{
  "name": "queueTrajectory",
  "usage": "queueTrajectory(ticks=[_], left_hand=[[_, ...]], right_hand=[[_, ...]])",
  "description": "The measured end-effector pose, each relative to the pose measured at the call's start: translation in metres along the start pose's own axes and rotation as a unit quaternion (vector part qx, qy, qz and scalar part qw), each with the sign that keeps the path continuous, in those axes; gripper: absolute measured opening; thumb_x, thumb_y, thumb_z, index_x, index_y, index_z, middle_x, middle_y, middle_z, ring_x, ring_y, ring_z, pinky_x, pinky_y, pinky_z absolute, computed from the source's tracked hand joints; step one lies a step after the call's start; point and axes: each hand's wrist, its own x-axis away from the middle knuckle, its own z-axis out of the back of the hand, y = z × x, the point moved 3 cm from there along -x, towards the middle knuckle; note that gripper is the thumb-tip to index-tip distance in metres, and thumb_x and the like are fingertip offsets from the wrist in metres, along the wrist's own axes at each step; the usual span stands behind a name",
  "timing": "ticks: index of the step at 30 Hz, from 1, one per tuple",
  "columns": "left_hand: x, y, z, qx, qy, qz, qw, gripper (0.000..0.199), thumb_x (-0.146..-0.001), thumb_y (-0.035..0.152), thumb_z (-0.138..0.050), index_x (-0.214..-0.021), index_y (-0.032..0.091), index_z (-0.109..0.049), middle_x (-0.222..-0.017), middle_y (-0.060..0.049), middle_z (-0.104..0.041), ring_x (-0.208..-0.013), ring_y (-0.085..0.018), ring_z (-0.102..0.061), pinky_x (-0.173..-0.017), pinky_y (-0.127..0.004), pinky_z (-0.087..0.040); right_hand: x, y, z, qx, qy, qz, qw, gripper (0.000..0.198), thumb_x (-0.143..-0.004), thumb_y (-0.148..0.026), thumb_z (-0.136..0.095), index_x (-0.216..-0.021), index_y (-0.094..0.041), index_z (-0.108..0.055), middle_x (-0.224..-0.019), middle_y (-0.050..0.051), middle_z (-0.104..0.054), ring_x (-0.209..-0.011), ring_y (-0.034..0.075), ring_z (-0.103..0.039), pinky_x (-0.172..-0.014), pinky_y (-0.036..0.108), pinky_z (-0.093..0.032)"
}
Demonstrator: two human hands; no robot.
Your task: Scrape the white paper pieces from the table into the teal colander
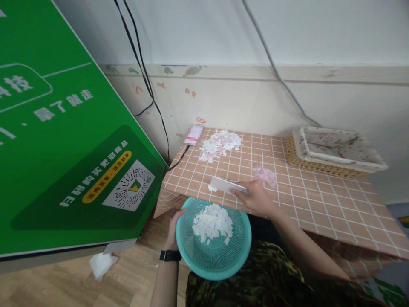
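My left hand [175, 228] grips the left rim of a teal plastic colander [241, 249], held just below the table's front edge. Inside the colander lies a heap of small white paper scraps [212, 224]. In my right hand [254, 196] is a flat white rectangular piece [225, 186], its long side against the tablecloth near the front edge. A few white scraps [211, 188] lie by its left end. Farther back on the table is a larger pile of white and pinkish scraps [220, 144].
A checked brown tablecloth [322, 200] covers the table against the wall. A lined wicker basket [297, 157] stands at the right, and a pink-and-clear plastic wrapper [266, 175] lies mid-table. A phone-like object [194, 134] with a cable sits back left. A green panel [79, 140] borders the left.
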Motion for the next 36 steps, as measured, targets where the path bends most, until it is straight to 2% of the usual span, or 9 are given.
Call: queueTrajectory(ticks=[4,9,16,20,25,29,31,33,36], left_hand=[[-0.003,-0.002,0.003,0.002,-0.008,0.000,1.000,0.020,-0.073,0.026,-0.064,-0.078,0.008,-0.071,-0.068,-0.009,-0.074,-0.061,-0.019,-0.066,-0.062,-0.029,-0.052],[-0.001,-0.001,0.002,-0.012,0.007,-0.002,1.000,0.017,-0.074,0.024,-0.063,-0.076,0.009,-0.069,-0.066,-0.008,-0.073,-0.060,-0.019,-0.065,-0.062,-0.030,-0.052],[-0.004,-0.001,0.005,-0.015,-0.003,-0.014,1.000,0.022,-0.072,0.028,-0.065,-0.082,0.009,-0.068,-0.069,-0.008,-0.073,-0.063,-0.019,-0.066,-0.063,-0.030,-0.051],[-0.005,-0.002,0.008,-0.014,-0.005,-0.011,1.000,0.023,-0.072,0.028,-0.066,-0.083,0.008,-0.069,-0.070,-0.007,-0.074,-0.063,-0.019,-0.066,-0.064,-0.029,-0.051],[-0.002,-0.001,0.005,-0.008,-0.003,0.000,1.000,0.022,-0.072,0.029,-0.065,-0.079,0.008,-0.070,-0.067,-0.008,-0.073,-0.060,-0.019,-0.066,-0.060,-0.030,-0.051],[0.000,0.001,0.001,-0.007,0.012,0.001,1.000,0.018,-0.071,0.025,-0.066,-0.073,0.008,-0.070,-0.063,-0.008,-0.072,-0.056,-0.019,-0.065,-0.056,-0.029,-0.051],[0.002,0.001,0.000,-0.003,0.013,0.001,1.000,0.017,-0.072,0.025,-0.065,-0.071,0.008,-0.070,-0.061,-0.008,-0.072,-0.054,-0.018,-0.064,-0.055,-0.028,-0.051],[0.004,0.001,-0.002,0.002,0.006,0.007,1.000,0.017,-0.073,0.025,-0.064,-0.070,0.009,-0.070,-0.061,-0.008,-0.072,-0.053,-0.018,-0.064,-0.056,-0.029,-0.051],[0.006,0.002,-0.003,0.001,-0.004,0.004,1.000,0.016,-0.072,0.024,-0.064,-0.067,0.010,-0.069,-0.062,-0.008,-0.072,-0.053,-0.018,-0.063,-0.056,-0.030,-0.052]], right_hand=[[0.002,0.000,0.000,0.009,-0.012,0.010,1.000,0.022,-0.087,-0.025,-0.049,-0.078,-0.016,-0.067,-0.062,0.003,-0.063,-0.052,0.012,-0.052,-0.053,0.024,-0.033],[0.004,0.005,0.007,0.001,0.004,0.000,1.000,0.020,-0.086,-0.025,-0.051,-0.081,-0.018,-0.068,-0.065,0.001,-0.066,-0.054,0.012,-0.055,-0.053,0.024,-0.034],[-0.002,0.025,-0.007,-0.022,0.078,-0.054,0.995,0.021,-0.086,-0.027,-0.052,-0.092,-0.019,-0.071,-0.081,0.004,-0.073,-0.066,0.017,-0.064,-0.060,0.025,-0.041],[-0.004,0.023,-0.021,-0.032,0.048,-0.038,0.998,0.025,-0.088,-0.025,-0.049,-0.101,-0.020,-0.070,-0.091,0.005,-0.073,-0.072,0.018,-0.066,-0.063,0.026,-0.044],[0.004,0.006,-0.029,-0.013,-0.003,0.007,1.000,0.027,-0.089,-0.023,-0.047,-0.103,-0.021,-0.070,-0.087,0.005,-0.073,-0.074,0.018,-0.067,-0.066,0.026,-0.044],[0.011,-0.008,-0.030,-0.059,-0.062,0.058,0.995,0.027,-0.090,-0.023,-0.047,-0.106,-0.025,-0.069,-0.090,0.003,-0.073,-0.078,0.017,-0.067,-0.068,0.025,-0.044],[0.010,-0.010,-0.027,-0.090,-0.079,0.058,0.991,0.026,-0.091,-0.027,-0.047,-0.098,-0.024,-0.071,-0.084,0.002,-0.073,-0.071,0.015,-0.066,-0.064,0.024,-0.044],[0.002,-0.003,-0.021,-0.101,-0.051,0.024,0.993,0.026,-0.090,-0.032,-0.048,-0.091,-0.021,-0.072,-0.076,0.002,-0.072,-0.064,0.015,-0.063,-0.059,0.024,-0.043],[-0.017,0.018,-0.007,-0.066,0.046,-0.048,0.996,0.025,-0.088,-0.033,-0.051,-0.092,-0.020,-0.071,-0.078,0.004,-0.072,-0.065,0.017,-0.063,-0.058,0.025,-0.042]])
